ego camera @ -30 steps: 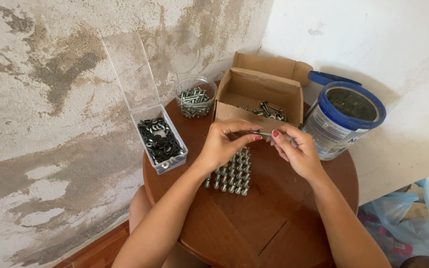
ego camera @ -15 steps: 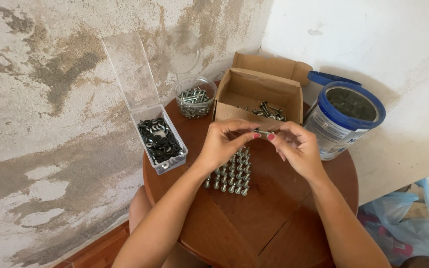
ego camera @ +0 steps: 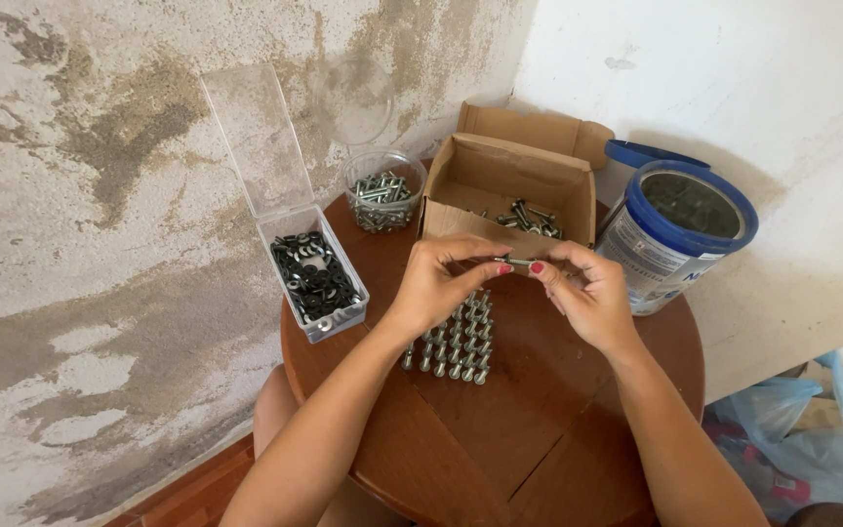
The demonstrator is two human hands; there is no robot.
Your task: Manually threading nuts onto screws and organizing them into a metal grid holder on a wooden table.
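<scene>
Between both fingertips, bolt (ego camera: 516,262), left hand (ego camera: 438,286), right hand (ego camera: 587,296)

On the bench (ego camera: 539,439), rows of upright bolts (ego camera: 453,342) are set in the middle, with a box of washers (ego camera: 316,278) to the left, a jar (ego camera: 383,191) and carton (ego camera: 509,190) behind, and a can (ego camera: 670,234) to the right.

Small bolt (ego camera: 516,262) pinched between left hand (ego camera: 438,285) and right hand (ego camera: 587,298), above upright bolts (ego camera: 456,342) on round table (ego camera: 539,429).
</scene>
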